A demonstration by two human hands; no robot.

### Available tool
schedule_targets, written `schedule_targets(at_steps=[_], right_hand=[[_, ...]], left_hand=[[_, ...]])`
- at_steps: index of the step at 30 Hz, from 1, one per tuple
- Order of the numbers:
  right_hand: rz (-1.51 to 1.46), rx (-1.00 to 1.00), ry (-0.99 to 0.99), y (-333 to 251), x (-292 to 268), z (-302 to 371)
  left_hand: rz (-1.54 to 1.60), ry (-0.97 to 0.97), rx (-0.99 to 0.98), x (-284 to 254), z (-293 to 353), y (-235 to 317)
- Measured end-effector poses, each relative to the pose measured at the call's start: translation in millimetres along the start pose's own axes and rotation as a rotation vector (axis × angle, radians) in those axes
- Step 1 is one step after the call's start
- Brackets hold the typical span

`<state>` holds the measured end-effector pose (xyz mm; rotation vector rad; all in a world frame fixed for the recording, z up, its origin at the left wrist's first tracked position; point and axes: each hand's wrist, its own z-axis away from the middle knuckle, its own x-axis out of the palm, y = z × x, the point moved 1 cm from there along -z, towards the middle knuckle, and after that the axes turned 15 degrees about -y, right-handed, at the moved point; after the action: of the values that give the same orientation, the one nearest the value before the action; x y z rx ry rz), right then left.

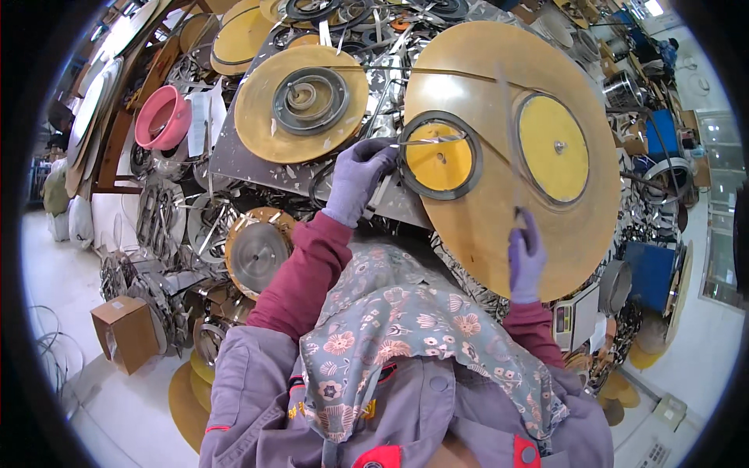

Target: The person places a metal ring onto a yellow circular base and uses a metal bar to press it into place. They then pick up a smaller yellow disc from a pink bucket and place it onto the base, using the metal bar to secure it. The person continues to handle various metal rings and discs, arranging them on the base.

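My left hand (361, 178), in a lavender glove, is closed in a pinch on a thin shiny metal strip (431, 141). The strip reaches over a yellow disc with a dark ring (442, 192). My right hand (528, 261), gloved alike, is raised over the lower part of a large tan disc (460, 242). Its thumb and forefinger come together at a small dark tip. A blurred pale streak (511, 117) runs upward from there; whether the fingers hold it is unclear. A second yellow disc (552, 148) lies on the large disc.
Left of the large disc lies a smaller tan disc (253, 109) with a grey coil ring on it. A pink bowl (164, 117) stands farther left. Tangled metal strips (164, 226) surround the work surface. A cardboard box (125, 331) sits on the floor.
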<state>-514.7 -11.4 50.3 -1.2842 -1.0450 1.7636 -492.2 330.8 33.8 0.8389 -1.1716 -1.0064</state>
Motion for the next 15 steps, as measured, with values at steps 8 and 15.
schedule_targets(at_steps=[8, 15], right_hand=[[0.532, -0.108, -0.106, 39.6, 27.4, 15.8], [0.55, -0.023, -0.138, 35.2, 11.9, 24.1]], left_hand=[[-0.092, -0.17, 0.313, -7.6, 63.0, 103.9], [-1.767, 0.016, -0.571, -80.6, 118.8, 42.5]])
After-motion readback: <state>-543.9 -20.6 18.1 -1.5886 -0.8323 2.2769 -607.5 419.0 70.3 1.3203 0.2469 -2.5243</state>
